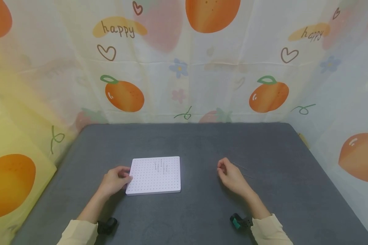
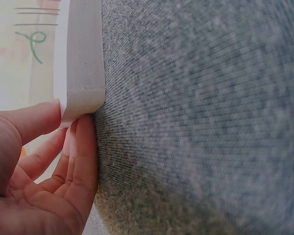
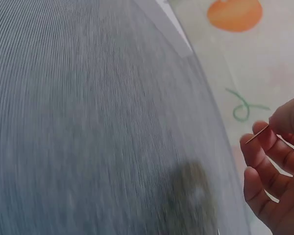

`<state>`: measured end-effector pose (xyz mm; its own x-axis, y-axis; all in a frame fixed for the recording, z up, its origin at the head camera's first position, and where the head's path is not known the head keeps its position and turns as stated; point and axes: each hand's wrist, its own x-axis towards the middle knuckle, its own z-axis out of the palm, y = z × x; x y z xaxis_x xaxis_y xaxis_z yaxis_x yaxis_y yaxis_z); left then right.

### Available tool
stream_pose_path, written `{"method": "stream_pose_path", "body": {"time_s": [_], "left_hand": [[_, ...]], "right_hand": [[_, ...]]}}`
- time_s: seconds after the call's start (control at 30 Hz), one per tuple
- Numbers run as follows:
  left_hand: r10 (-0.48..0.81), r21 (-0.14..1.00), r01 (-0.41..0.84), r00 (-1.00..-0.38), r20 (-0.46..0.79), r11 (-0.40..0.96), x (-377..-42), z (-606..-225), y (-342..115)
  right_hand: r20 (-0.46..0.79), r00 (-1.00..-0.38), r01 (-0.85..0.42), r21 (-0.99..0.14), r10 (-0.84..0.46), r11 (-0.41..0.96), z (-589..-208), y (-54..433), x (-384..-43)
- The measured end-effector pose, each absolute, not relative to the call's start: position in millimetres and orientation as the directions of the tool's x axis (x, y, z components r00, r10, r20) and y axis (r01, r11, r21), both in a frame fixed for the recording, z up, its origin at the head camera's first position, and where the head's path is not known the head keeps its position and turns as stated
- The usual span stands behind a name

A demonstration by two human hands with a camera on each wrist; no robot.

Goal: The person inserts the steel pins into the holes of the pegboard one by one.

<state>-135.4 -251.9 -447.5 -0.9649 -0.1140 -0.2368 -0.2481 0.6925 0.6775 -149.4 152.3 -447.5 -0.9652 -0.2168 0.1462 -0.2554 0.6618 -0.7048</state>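
A white board with a grid of small holes point(image 1: 153, 182) lies on the grey table, left of centre. Several thin dark pins point(image 1: 164, 168) stand upright in its upper half. At the board's left edge, my left hand point(image 1: 115, 180) holds on, thumb over the top rim and fingers against the side near a rounded corner, as the left wrist view shows. My right hand point(image 1: 233, 177) is over the table, well to the right of the board. Between its thumb and fingertips it pinches a thin metal pin point(image 3: 257, 134), seen in the right wrist view.
Two more thin pins point(image 1: 240, 166) lie on the grey table point(image 1: 202, 221) just right of my right hand. A printed curtain point(image 1: 202, 92) with oranges and hearts hangs along the back and sides. Dark bands sit on both wrists.
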Motion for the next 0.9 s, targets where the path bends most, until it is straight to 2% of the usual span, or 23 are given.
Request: {"method": "stream_pose_path", "body": {"time_s": [0.9], "left_hand": [[-0.104,0.679,-0.248,-0.964,-0.247,0.691,-135.2,-443.7,-250.9]], "right_hand": [[0.245,-0.936,-0.346,-0.762,-0.251,0.547,-443.7,55.3,-154.4]]}}
